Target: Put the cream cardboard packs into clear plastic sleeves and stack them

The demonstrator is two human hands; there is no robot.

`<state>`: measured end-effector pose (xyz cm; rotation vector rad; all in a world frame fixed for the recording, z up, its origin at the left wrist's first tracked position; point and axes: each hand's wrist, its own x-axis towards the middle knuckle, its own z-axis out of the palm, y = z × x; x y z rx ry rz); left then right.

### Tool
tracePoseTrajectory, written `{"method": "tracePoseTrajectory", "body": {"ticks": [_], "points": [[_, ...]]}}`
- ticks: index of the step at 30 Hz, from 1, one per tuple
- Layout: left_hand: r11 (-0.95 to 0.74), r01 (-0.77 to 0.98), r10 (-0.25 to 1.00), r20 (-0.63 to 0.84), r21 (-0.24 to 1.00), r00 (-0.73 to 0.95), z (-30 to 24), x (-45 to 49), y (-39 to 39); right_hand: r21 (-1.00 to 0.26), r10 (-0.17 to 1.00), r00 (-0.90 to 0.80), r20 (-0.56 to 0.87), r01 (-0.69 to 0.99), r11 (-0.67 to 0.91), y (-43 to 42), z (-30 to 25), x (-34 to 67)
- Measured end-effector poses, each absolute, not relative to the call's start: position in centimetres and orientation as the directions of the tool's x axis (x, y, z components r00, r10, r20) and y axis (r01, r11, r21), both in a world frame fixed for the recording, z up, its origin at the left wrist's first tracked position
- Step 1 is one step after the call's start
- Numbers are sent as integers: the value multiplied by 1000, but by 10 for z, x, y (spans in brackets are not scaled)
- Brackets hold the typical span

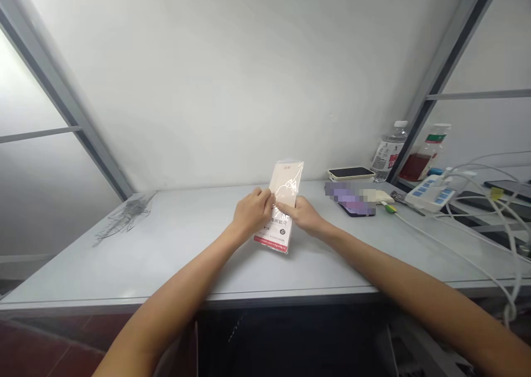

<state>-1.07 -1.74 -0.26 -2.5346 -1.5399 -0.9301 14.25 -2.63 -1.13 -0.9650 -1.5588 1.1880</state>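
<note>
A flat, clear plastic-wrapped ruler set packet [287, 179] is held up over the desk, tilted. Its pale front has dark Chinese print, a round mark with 20 and a red strip along the lower edge. My left hand [254, 210] grips its left side with curled fingers. On the opposite side, my right hand [307, 215] pinches it, the thumb across the front and the other fingers mostly hidden behind. Both hands meet near the middle of the packet. What lies inside cannot be made out.
On the right of the white desk [174, 255] lie a phone [352, 172], a blurred purple item [348, 197], a power strip [431, 192] and tangled white cables [512, 244]. Two bottles, one clear [389, 153] and one with dark red liquid [418, 161], flank the right frame post. Dark scribbles mark the desk's left.
</note>
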Motion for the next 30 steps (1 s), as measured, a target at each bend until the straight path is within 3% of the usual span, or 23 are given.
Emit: {"method": "tracePoseTrajectory", "body": {"ticks": [6,20,23,30], "points": [[-575,730,800,442,369,407,4,-15,-16,-945,907,-349,238,134,299,-25,-13,147],[-592,522,794,335,614,507,5,-22,-10,-943,838,-490,239,88,320,-28,-11,156],[-561,520,819,340,643,462,5,-22,-9,-939,841,-473,262,74,335,-28,-9,156],[-466,666,874,420,583,244,5,-24,-5,-963,932,-275,236,63,262,-22,-9,152]]}}
